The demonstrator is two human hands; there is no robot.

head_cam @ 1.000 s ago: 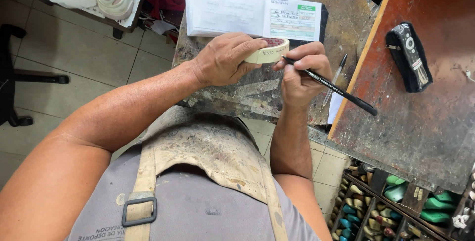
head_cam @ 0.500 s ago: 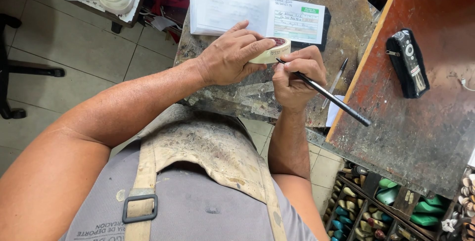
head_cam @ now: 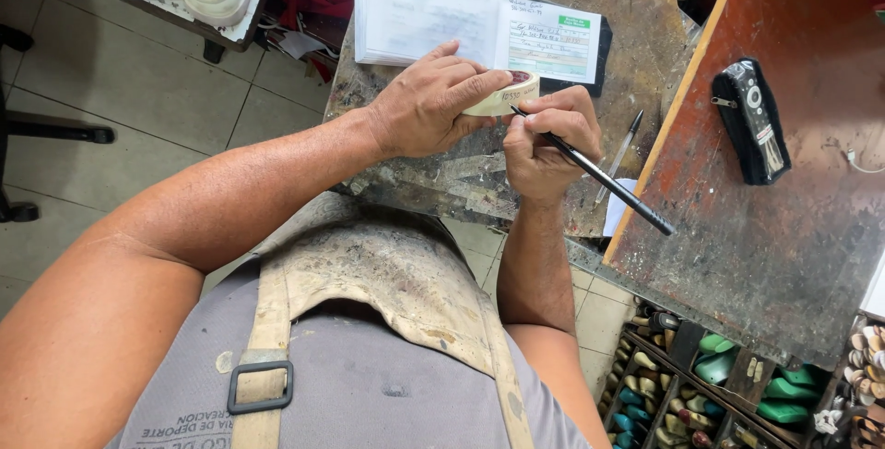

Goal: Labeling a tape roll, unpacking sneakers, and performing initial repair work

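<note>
Right now your left hand (head_cam: 429,103) is curled over a roll of cream masking tape (head_cam: 505,96), fingers pressed on its top and thumb underneath, so the roll is pinched on edge just above the worn workbench (head_cam: 636,6). Your right hand (head_cam: 544,140) is closed in a writing grip around a black pen (head_cam: 599,175), whose tip touches the outer face of the tape roll (there is already some dark writing on that face, too small to read). The pen's back end slants down and to the right, out past the bench edge.

Just beyond both hands an open receipt book (head_cam: 479,29) lies flat on the bench, its right page filled in by hand. A second pen (head_cam: 619,156) lies on the bench just beside your right hand. Further right, on the reddish board (head_cam: 784,228), a black handheld device (head_cam: 751,122) lies well apart from the tape. Below it, a compartmented tray (head_cam: 728,384) holds green and mixed small parts.
</note>
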